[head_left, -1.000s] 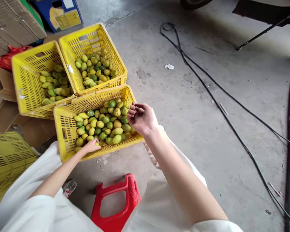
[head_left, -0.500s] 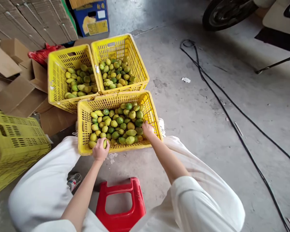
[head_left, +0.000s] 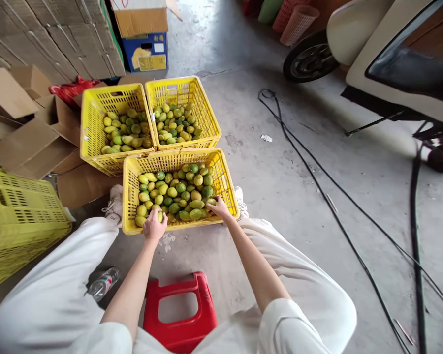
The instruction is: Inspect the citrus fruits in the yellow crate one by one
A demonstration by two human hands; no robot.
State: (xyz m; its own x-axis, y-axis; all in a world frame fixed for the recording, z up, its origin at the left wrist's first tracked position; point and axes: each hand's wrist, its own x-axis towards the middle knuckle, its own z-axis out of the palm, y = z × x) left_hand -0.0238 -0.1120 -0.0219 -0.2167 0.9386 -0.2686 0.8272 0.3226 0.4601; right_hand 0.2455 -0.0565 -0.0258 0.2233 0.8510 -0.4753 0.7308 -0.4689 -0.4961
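A yellow plastic crate (head_left: 130, 196) full of green and yellow lemons (head_left: 177, 194) stands on the concrete floor between my knees. My left hand (head_left: 154, 225) is at its near rim, fingers curled around a lemon. My right hand (head_left: 218, 207) reaches into the near right corner and closes on a lemon there. Behind it stand two more yellow crates, the left one (head_left: 89, 128) and the right one (head_left: 206, 118), both partly filled with lemons.
A red stool (head_left: 180, 314) sits under me. An upturned yellow crate (head_left: 18, 221) is at left, with flattened cardboard (head_left: 25, 142) and stacked boxes behind. A plastic bottle (head_left: 102, 282) lies by my left leg. Black cables (head_left: 335, 196) cross the floor at right, near a scooter (head_left: 372, 54).
My right hand dropped from above the far right corner into the near right corner of the crate. My left hand stayed at the near rim. The view pulled back and up.
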